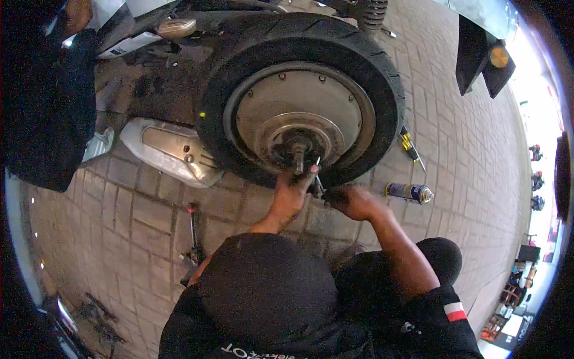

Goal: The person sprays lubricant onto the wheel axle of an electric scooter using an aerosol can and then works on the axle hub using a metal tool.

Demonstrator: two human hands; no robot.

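A wheel with a black tyre [388, 90] and a grey metal hub [299, 102] stands before me, its axle [298, 158] pointing my way. Just below the axle, my left hand [290, 200] is closed, with a fingertip against a thin metal tool [320, 179]; what else it grips is hidden. To its right, my right hand [354, 202] is closed round the lower end of this tool, slightly blurred. The tool's tip reaches up beside the axle; its exact kind is unclear.
A silver cover [170, 152] lies left of the tyre. On the brick paving [143, 233] are a red-ended bar tool [192, 230], a spray can [409, 192] and a yellow-black screwdriver [409, 146]. Another person's dark clothing [48, 107] fills the left. A dark cap [269, 287] shows below.
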